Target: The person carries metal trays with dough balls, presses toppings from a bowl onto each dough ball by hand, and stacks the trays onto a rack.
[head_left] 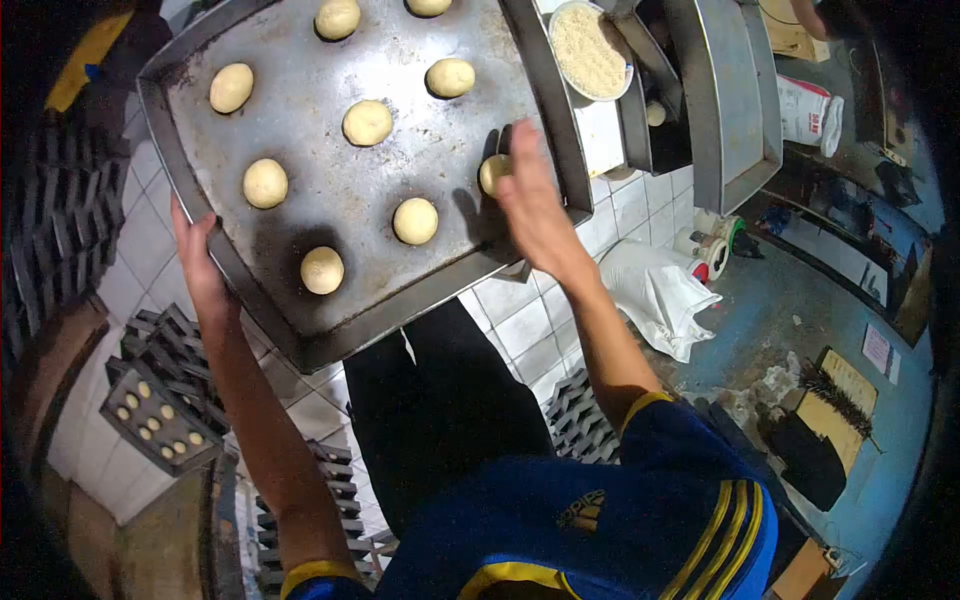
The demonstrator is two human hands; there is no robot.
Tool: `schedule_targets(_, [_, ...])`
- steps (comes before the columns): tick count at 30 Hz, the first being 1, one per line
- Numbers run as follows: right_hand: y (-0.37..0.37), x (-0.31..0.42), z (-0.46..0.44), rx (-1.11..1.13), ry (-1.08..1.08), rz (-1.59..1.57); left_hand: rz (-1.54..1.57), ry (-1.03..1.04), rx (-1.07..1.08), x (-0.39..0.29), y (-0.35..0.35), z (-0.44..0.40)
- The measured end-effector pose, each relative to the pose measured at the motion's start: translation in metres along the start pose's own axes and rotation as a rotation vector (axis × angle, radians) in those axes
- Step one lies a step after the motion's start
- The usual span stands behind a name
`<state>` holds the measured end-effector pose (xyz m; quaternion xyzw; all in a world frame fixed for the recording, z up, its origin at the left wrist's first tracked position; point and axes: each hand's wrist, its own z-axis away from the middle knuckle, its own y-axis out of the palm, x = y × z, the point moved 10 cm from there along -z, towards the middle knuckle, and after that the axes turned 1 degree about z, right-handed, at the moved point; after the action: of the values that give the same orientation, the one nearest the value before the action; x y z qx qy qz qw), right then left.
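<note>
The tray (pixel 320 190), at eleven o'clock, should be stiff and best held by its rim, which the left hand (pixel 203 265) clasps at eight, while the right hand's (pixel 540 205) extended fingers, grip unclear, partly hide a probably soft, dentable ball (pixel 491 176) at three.

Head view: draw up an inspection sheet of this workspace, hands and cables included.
Surface: metal tray, dark marks on its base.
Job's things: nine dough balls visible on it, spaced apart; tray's far end out of frame.
Clutter: bowl of crumbs, white bag, bristled brush, all to the right.
Hands: left hand grips the tray's side; right hand at one ball, fingers extended, contact unclear.
Cables: nothing clearly seen.
Surroundings: tiled floor; second tray holding dough, lower left.
</note>
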<state>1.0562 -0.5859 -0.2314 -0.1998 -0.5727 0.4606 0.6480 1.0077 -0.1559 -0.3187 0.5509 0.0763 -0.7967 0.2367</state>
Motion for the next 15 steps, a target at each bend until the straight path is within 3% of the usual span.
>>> schedule_targets(2, [-0.046,0.003,0.016,-0.225,0.000,-0.142,0.015,0.008,0.002,-0.004,0.001,0.007])
schedule_targets(4, [-0.077,-0.006,0.028,-0.308,0.019,-0.220,0.212,-0.275,-0.024,0.018,-0.007,0.016])
schedule_targets(8, [-0.102,-0.044,0.047,-0.388,0.113,-0.344,0.027,-0.261,0.032,0.045,-0.023,0.016])
schedule_targets(15, [-0.151,-0.084,0.036,-0.424,0.100,-0.429,0.175,-0.185,-0.038,0.060,-0.069,0.048])
